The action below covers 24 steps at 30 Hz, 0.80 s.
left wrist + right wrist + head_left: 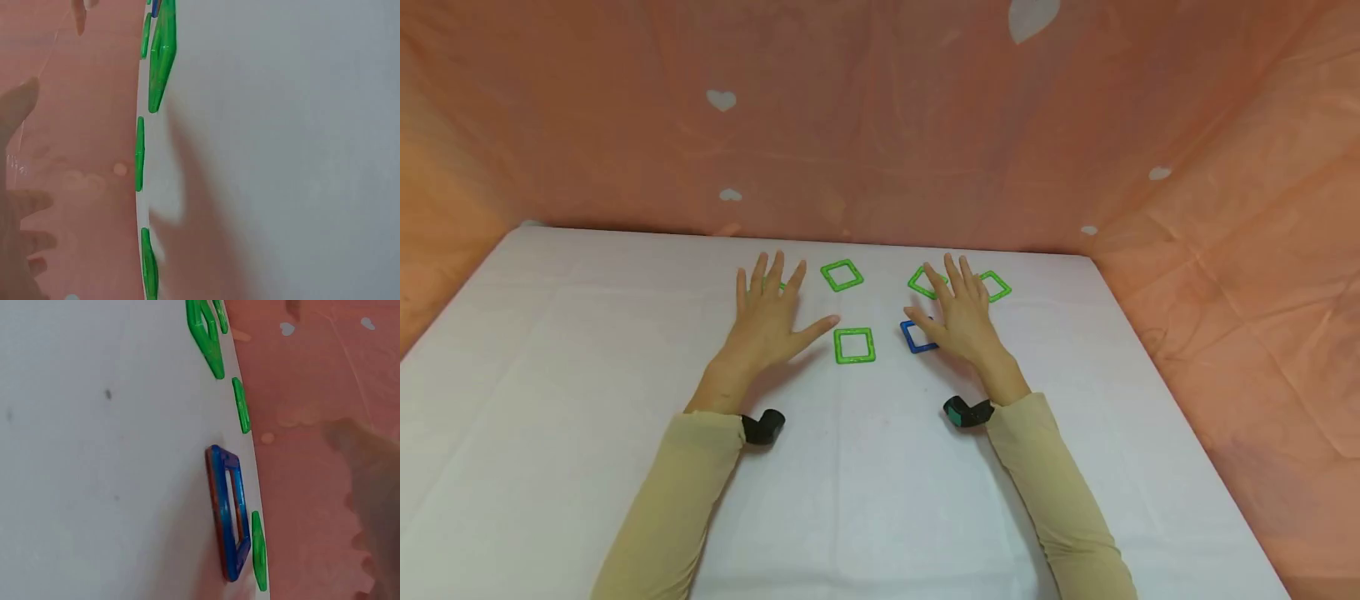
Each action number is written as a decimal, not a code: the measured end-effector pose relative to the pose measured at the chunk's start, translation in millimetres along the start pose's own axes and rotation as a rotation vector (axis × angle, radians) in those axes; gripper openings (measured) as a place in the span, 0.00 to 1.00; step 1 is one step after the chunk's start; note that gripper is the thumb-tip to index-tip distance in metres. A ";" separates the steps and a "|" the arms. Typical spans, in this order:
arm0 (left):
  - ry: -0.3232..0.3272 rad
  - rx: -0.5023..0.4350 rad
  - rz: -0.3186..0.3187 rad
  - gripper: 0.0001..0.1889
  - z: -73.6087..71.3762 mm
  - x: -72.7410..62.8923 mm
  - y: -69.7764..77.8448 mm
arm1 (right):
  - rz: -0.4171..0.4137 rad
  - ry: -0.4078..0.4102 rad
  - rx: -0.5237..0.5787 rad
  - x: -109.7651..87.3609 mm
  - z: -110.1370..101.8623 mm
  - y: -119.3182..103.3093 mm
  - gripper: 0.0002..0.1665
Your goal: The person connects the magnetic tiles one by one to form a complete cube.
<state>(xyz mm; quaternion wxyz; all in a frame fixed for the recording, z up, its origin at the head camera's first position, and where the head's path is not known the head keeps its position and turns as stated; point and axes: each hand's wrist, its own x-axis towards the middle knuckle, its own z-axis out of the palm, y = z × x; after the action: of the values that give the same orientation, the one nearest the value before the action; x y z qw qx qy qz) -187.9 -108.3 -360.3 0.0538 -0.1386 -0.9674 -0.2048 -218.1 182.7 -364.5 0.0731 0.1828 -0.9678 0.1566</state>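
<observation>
Several square magnetic tile frames lie flat on the white table. My left hand (766, 321) is spread above the table, its fingers over a mostly hidden green tile (781, 286). Just past its thumb lies another green tile (854, 360). My right hand (964, 315) is spread too, partly covering the blue tile (910, 337) and a green tile (917, 287) behind it. One more green tile (1003, 287) shows beyond its fingers. In both wrist views the hands hover clear of the tiles, and a shadow falls below the left one. Neither hand holds anything.
A further green tile (842, 286) lies near the table's back edge, between the hands. An orange cloth (865, 125) with pale hearts hangs behind and beside the white-covered table (865, 500). A small black device sits at each wrist.
</observation>
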 end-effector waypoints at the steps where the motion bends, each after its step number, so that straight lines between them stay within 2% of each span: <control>1: -0.003 -0.004 0.012 0.49 0.4 0.4 0.4 | -0.008 -0.001 0.011 -0.5 -0.4 -0.2 0.45; 5: -0.039 0.004 0.074 0.45 1.8 3.1 2.8 | -0.026 -0.016 0.031 -2.9 -1.8 -0.2 0.40; 9: -0.074 -0.004 0.113 0.42 3.2 5.9 6.2 | -0.008 -0.056 0.079 -6.4 -4.2 0.5 0.36; 18: -0.111 -0.010 0.134 0.39 11.0 4.7 8.2 | 0.041 -0.165 0.146 -12.2 -7.4 0.3 0.37; 24: -0.163 -0.098 0.134 0.38 17.3 -1.3 9.2 | -0.030 -0.204 0.174 -13.2 0.3 -0.1 0.40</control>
<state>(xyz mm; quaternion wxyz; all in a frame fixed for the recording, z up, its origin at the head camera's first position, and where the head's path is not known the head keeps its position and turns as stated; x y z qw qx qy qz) -184.8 -93.4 -372.7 -0.0184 -0.2215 -0.9461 -0.2358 -206.0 186.9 -367.4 -0.0397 0.2181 -0.9501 0.2196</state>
